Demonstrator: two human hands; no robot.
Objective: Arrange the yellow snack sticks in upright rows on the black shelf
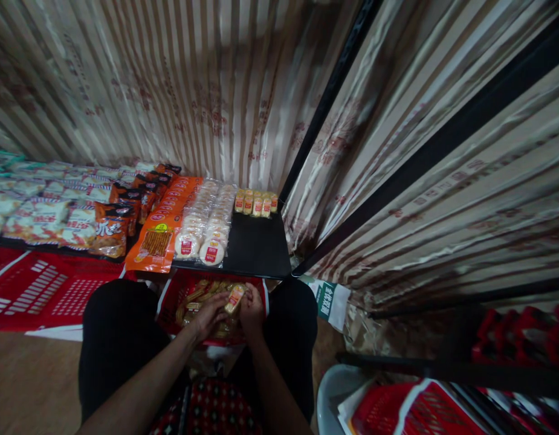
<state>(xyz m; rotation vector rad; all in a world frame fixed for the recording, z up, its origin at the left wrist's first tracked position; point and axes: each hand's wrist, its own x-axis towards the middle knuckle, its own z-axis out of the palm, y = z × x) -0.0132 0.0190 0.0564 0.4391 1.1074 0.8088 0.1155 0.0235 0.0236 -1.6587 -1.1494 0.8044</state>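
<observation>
Between my two hands is a small clear snack packet (234, 298) with a red and yellow label. My left hand (210, 314) pinches its left side, and the fingers of my right hand (252, 307) close on its right edge. Below them, a red basket (167, 299) between my knees holds more yellowish packets (197, 294), partly hidden by my hands. Similar small packets (256, 203) stand in short rows at the back right of the black shelf (256, 244). Two rows of round white crackers in clear wrap (211, 251) lie left of them.
Orange snack bags (156, 238), brown-orange bags (110, 229) and white bags (43, 217) fill the shelf's left. A red basket (43, 290) sits below. Black poles (333, 78) and striped curtain (243, 78) enclose the shelf. A pale tub (327, 399) stands lower right.
</observation>
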